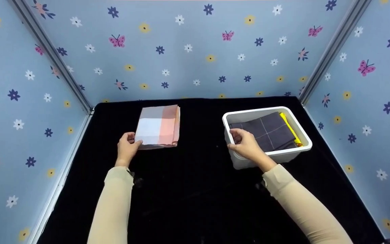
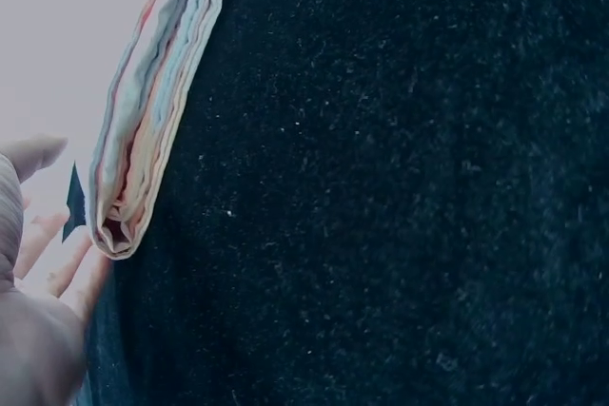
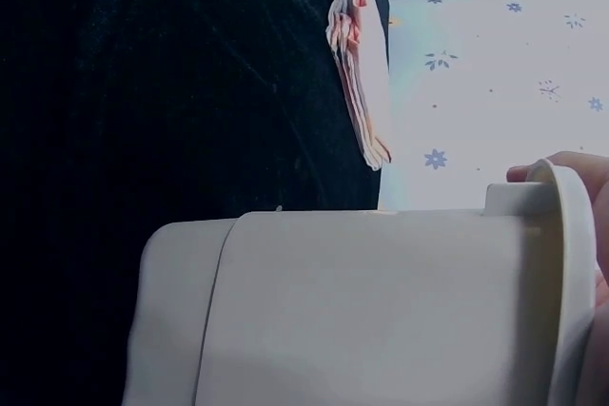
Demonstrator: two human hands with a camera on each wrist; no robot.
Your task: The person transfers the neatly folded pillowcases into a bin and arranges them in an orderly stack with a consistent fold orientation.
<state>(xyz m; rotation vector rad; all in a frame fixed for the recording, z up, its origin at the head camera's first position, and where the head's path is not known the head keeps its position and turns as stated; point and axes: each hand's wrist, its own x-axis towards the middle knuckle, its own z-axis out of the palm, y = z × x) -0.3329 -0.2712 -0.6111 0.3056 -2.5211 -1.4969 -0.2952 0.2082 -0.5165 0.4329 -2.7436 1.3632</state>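
Observation:
A thick folded cloth [image 1: 152, 127], checked in pale blue, grey and salmon pink, lies on the left of the black surface. My left hand [image 1: 127, 148] holds its near left corner, the thumb on top and the fingers at the left side. In the left wrist view, the layered edge of the cloth [image 2: 162, 92] rests against the fingers [image 2: 81, 273]. Over on the right, my right hand [image 1: 247, 144] grips the left rim of a white plastic bin [image 1: 249, 164]. A dark grey checked folded cloth [image 1: 269, 130] lies inside the bin, beside a yellow item [image 1: 290, 128].
Black cloth [image 1: 195, 189] covers the table. Blue panels [image 1: 195, 67] printed with flowers and butterflies rise at the back and both sides, with metal posts [image 1: 330, 51] at the corners. A black gap separates the folded cloth from the bin.

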